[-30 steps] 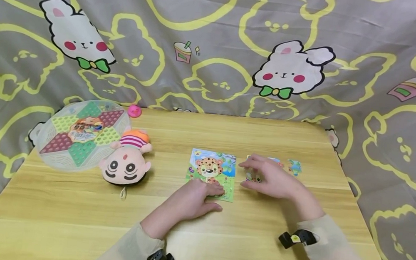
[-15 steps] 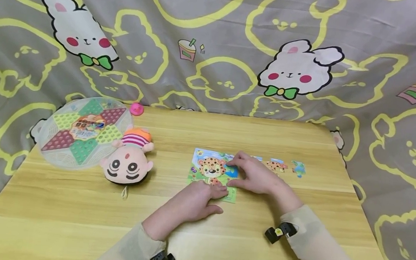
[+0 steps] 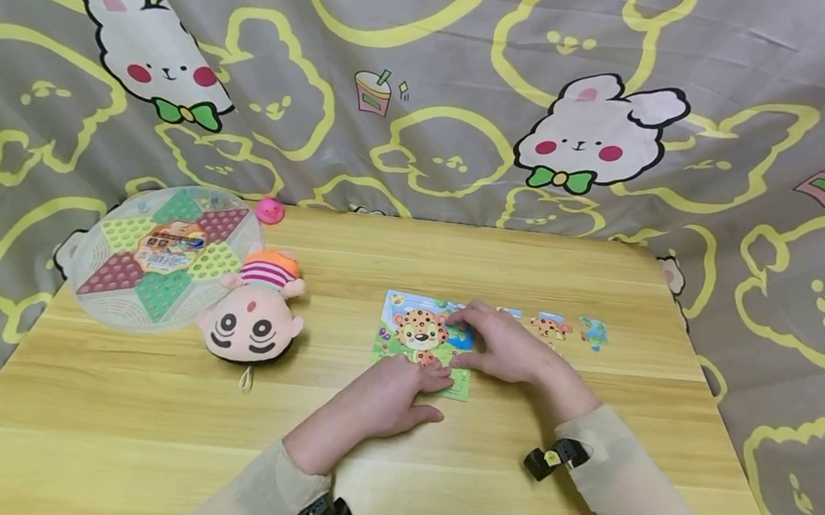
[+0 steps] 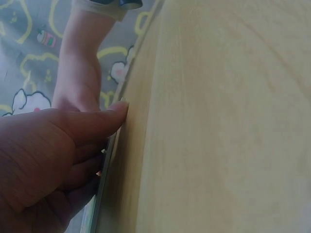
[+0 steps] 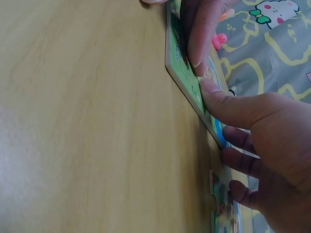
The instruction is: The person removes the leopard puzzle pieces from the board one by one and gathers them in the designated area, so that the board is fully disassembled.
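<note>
A jigsaw puzzle board (image 3: 420, 334) with a spotted leopard cub lies on the table. My left hand (image 3: 394, 392) rests on its lower part, fingers extended over the board and thumb apart on the wood. At the board's right side, my right hand (image 3: 499, 345) holds a blue-and-green puzzle piece (image 3: 461, 337) between thumb and fingers, against the picture. In the right wrist view, the thumb (image 5: 221, 99) touches the board's face and the index finger is hidden. More puzzle pieces (image 3: 551, 326) lie to the right of the board, partly behind my right hand.
A plush doll (image 3: 253, 321) lies upside down left of the board, overlapping a round Chinese checkers board (image 3: 166, 259). A small pink toy (image 3: 271, 211) sits at the table's back edge. Patterned cloth (image 3: 444, 86) hangs behind the wooden table (image 3: 450, 485).
My right hand has moved left from the loose pieces to the board's right side, bringing a puzzle piece, and now stays there. My left hand has remained on the board.
</note>
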Available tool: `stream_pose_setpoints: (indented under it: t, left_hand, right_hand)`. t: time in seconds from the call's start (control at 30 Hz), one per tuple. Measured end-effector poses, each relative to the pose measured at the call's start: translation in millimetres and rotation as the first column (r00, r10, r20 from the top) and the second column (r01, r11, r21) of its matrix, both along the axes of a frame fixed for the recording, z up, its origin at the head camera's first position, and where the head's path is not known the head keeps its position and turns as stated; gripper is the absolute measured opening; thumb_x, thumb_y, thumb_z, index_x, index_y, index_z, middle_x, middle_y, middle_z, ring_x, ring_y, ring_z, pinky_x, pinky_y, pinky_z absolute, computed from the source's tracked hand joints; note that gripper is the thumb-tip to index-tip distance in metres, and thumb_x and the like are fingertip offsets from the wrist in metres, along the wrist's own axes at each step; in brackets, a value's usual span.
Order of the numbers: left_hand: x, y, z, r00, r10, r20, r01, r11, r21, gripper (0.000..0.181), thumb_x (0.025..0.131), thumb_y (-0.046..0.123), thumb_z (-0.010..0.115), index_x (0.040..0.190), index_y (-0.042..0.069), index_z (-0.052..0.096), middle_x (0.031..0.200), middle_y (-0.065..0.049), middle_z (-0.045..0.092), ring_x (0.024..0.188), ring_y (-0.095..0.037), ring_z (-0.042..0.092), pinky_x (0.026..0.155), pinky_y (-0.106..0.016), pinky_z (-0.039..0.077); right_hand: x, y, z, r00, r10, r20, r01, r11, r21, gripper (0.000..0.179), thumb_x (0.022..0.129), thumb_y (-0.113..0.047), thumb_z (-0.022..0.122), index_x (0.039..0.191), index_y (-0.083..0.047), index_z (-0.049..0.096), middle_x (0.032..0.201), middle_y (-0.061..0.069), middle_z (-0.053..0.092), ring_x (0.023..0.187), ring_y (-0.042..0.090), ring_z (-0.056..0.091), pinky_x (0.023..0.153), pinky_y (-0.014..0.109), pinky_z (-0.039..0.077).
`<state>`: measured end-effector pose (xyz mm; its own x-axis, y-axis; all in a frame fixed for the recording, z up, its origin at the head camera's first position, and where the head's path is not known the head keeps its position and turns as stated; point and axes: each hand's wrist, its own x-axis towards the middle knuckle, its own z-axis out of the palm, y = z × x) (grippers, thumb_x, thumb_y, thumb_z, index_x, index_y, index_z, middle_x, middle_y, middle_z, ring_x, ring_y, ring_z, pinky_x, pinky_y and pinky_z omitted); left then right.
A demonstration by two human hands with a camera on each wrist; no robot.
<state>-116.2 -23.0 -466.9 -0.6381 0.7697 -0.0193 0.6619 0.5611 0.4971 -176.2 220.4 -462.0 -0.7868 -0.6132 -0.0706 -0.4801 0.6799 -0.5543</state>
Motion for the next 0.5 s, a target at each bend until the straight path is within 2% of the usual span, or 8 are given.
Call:
stream_pose_setpoints:
  t: [0.07,0.2,0.27,0.37,0.5]
  left_hand:
    - [-0.1,-0.1,0.4,1.000,0.001,0.001,-0.001,1.000,-0.006,0.050,0.098,0.037,0.078,0.141,0.014,0.070,0.146,0.000,0.062,0.138,-0.016,0.055,0.115,-0.036,0.045]
    - [-0.2,-0.1,0.4,1.000,0.003,0.011,-0.003,1.000,-0.005,0.050,0.098,0.037,0.078,0.141,0.014,0.070,0.146,0.001,0.062,0.138,-0.015,0.055,0.115,-0.037,0.045]
    - [-0.1,-0.3,0.2,1.000,0.002,0.015,-0.002,1.000,0.002,0.049,0.098,0.037,0.078,0.141,0.014,0.070,0.145,0.001,0.062,0.138,-0.015,0.055,0.115,-0.037,0.045]
    - [0.5,-0.6,0.0,1.000,0.001,0.012,-0.001,1.000,0.010,0.049,0.098,0.036,0.078,0.140,0.013,0.071,0.145,0.001,0.063,0.138,-0.015,0.056,0.114,-0.037,0.045]
    - [1.0,-0.7,-0.1,1.000,0.004,0.009,-0.004,1.000,0.023,0.049,0.098,0.035,0.079,0.140,0.013,0.071,0.144,0.001,0.063,0.137,-0.016,0.056,0.114,-0.037,0.046]
  right_hand:
    - [-0.4,-1.0,1.5,1.000,0.010,0.011,-0.010,1.000,-0.004,0.054,0.091,-0.032,0.087,0.139,-0.016,0.067,0.126,0.000,0.062,0.103,0.019,0.059,0.095,0.045,0.051]
    - [-1.9,-2.4,3.4,0.999,0.031,0.040,-0.030,0.999,-0.020,0.049,0.091,-0.030,0.086,0.135,-0.017,0.070,0.119,-0.001,0.060,0.088,0.017,0.054,0.082,0.038,0.047]
    - [-2.3,-2.9,4.1,0.998,0.030,0.051,-0.028,0.999,-0.026,0.047,0.091,-0.030,0.087,0.133,-0.016,0.070,0.117,-0.002,0.060,0.086,0.016,0.052,0.079,0.037,0.046]
    - [-2.4,-3.1,3.9,0.997,0.022,0.071,-0.019,0.999,-0.036,0.046,0.091,-0.029,0.086,0.131,-0.015,0.070,0.118,-0.001,0.060,0.089,0.017,0.053,0.081,0.039,0.046]
    - [-1.2,-1.8,2.8,0.999,-0.010,0.045,0.011,1.000,-0.015,0.044,0.090,-0.033,0.087,0.127,-0.015,0.071,0.122,0.001,0.060,0.105,0.022,0.058,0.096,0.049,0.047]
